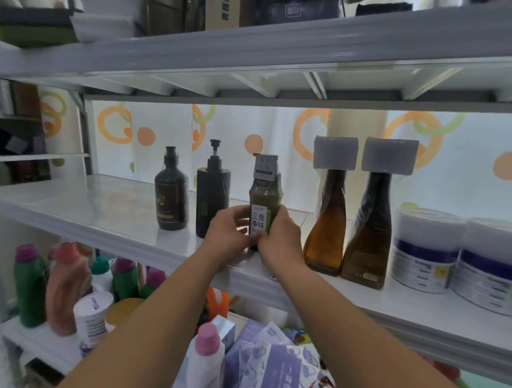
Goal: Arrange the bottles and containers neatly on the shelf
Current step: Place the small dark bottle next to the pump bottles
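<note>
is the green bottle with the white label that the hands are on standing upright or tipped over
Upright. The green bottle stands on the shelf, cap up, with the left hand and right hand gripping its lower half.

Bright backlight through the patterned curtain (282, 141), glare on the shelf (111, 211), wide-angle bowing, edges perhaps motion-blurred

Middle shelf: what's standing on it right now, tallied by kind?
Dark pump bottles: 2
Green labelled bottle, held by left hand and right hand: 1
Amber bottles with white caps: 2
White tubs with blue bands: 2
Total: 7
</note>
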